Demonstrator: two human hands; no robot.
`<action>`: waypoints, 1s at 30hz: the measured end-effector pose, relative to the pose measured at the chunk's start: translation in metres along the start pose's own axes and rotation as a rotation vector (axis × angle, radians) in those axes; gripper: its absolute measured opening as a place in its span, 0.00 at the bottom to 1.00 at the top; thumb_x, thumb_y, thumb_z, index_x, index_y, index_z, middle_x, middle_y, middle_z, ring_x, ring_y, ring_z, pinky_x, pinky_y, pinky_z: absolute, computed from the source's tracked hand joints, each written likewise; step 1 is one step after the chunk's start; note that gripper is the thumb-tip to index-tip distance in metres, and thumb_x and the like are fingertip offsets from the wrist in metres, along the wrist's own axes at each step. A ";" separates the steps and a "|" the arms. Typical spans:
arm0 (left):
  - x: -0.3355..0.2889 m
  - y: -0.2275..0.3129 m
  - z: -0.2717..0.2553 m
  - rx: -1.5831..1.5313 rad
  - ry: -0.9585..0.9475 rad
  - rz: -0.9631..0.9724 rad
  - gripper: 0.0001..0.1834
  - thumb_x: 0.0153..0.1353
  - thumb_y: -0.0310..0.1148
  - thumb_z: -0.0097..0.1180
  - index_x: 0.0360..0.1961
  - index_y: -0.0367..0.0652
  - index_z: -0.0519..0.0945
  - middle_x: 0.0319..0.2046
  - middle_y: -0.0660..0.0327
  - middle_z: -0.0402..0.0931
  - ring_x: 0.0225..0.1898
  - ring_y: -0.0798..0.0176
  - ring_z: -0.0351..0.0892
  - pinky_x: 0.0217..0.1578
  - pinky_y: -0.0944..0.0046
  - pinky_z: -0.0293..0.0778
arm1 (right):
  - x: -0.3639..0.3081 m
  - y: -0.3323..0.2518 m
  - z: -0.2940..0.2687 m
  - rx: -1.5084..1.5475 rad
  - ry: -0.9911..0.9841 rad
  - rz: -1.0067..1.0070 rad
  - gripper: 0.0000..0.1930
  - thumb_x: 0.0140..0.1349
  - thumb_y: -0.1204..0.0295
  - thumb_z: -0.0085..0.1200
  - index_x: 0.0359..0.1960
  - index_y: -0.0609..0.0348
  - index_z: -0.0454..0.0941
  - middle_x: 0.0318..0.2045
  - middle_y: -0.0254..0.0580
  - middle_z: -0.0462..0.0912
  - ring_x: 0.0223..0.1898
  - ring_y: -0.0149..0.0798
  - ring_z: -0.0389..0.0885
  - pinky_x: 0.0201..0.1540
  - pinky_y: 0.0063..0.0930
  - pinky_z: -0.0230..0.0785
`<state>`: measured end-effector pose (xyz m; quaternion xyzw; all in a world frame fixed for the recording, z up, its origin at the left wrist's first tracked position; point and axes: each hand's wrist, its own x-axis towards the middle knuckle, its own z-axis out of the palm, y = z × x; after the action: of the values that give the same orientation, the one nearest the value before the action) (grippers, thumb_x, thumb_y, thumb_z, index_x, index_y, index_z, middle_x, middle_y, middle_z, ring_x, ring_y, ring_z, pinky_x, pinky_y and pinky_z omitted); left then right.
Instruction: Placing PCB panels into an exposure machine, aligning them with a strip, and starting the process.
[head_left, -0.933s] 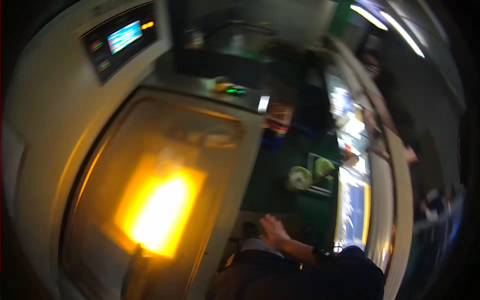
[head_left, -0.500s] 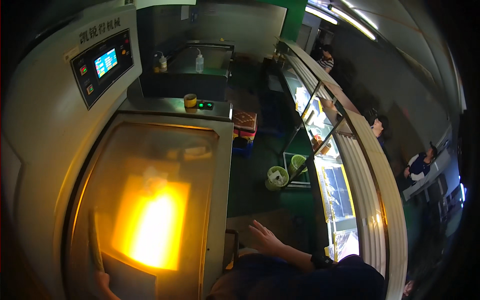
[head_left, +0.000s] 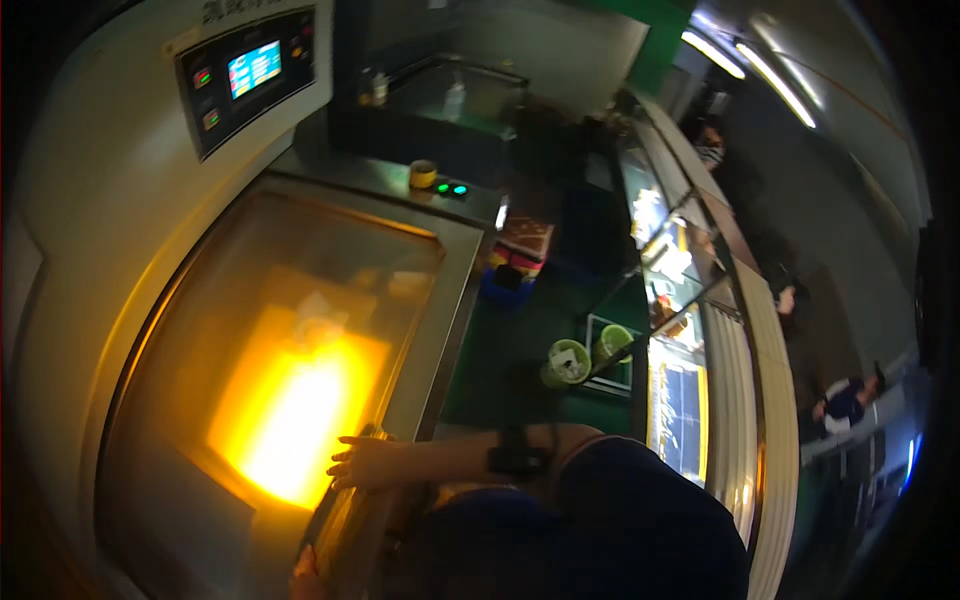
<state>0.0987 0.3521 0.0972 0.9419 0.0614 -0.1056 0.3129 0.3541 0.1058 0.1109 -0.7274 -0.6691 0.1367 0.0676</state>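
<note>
Machine cabinet (head_left: 90, 210) on the far left, with one control panel (head_left: 215, 110) carrying one lit screen (head_left: 255, 69). Next comes one broad glass bed (head_left: 235, 240) with one bright yellow glowing patch (head_left: 300, 415), and I count two bare hands there, apart from each other. Left hand (head_left: 307, 577), cut off by the bottom edge, looks wrapped around the near end of one dark bar (head_left: 320, 520), which slants along the patch's right side. Right hand (head_left: 372, 466) is further up that bar, fingers stretched out and a bit spread; can't tell if it's really gripping. One black wristband (head_left: 518, 455) on that arm. Way back, two bottles (head_left: 455, 102), then one yellow roll (head_left: 423, 174) beside two green lights (head_left: 452, 189). After that, one patterned box (head_left: 524, 238), two green bins (head_left: 568, 363), one lit shelf (head_left: 678, 400) and, blurry, three people (head_left: 846, 402) off right.
</note>
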 end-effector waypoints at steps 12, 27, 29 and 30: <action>0.013 0.150 0.116 0.217 0.198 -0.709 0.51 0.46 0.39 0.69 0.71 0.45 0.58 0.72 0.52 0.54 0.72 0.35 0.50 0.65 0.34 0.54 | -0.043 0.090 0.030 -0.183 0.129 -0.243 0.29 0.58 0.65 0.53 0.65 0.40 0.69 0.65 0.35 0.70 0.65 0.44 0.69 0.67 0.54 0.58; -0.124 0.188 0.273 -0.870 0.178 -1.232 0.31 0.67 0.42 0.55 0.67 0.39 0.66 0.64 0.47 0.68 0.67 0.50 0.66 0.65 0.58 0.62 | -0.062 0.230 0.236 -0.138 0.045 0.116 0.29 0.61 0.72 0.52 0.67 0.38 0.67 0.70 0.37 0.64 0.71 0.43 0.61 0.70 0.58 0.49; -0.131 0.170 0.275 -0.853 0.165 -1.160 0.31 0.67 0.42 0.55 0.67 0.40 0.66 0.64 0.47 0.68 0.67 0.50 0.66 0.65 0.58 0.63 | -0.051 0.211 0.232 -0.168 -0.023 0.166 0.32 0.60 0.71 0.55 0.68 0.40 0.65 0.70 0.41 0.61 0.72 0.45 0.57 0.71 0.56 0.46; -0.133 0.159 0.272 -0.843 0.153 -1.101 0.32 0.66 0.43 0.55 0.68 0.40 0.66 0.64 0.48 0.68 0.67 0.51 0.66 0.64 0.58 0.63 | -0.041 0.197 0.225 -0.177 -0.247 0.261 0.35 0.58 0.69 0.58 0.69 0.42 0.62 0.71 0.45 0.59 0.73 0.48 0.54 0.73 0.55 0.43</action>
<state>-0.0448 0.0549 0.0074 0.5767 0.5875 -0.1494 0.5477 0.4747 0.0271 -0.1550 -0.7887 -0.5818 0.1734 -0.0975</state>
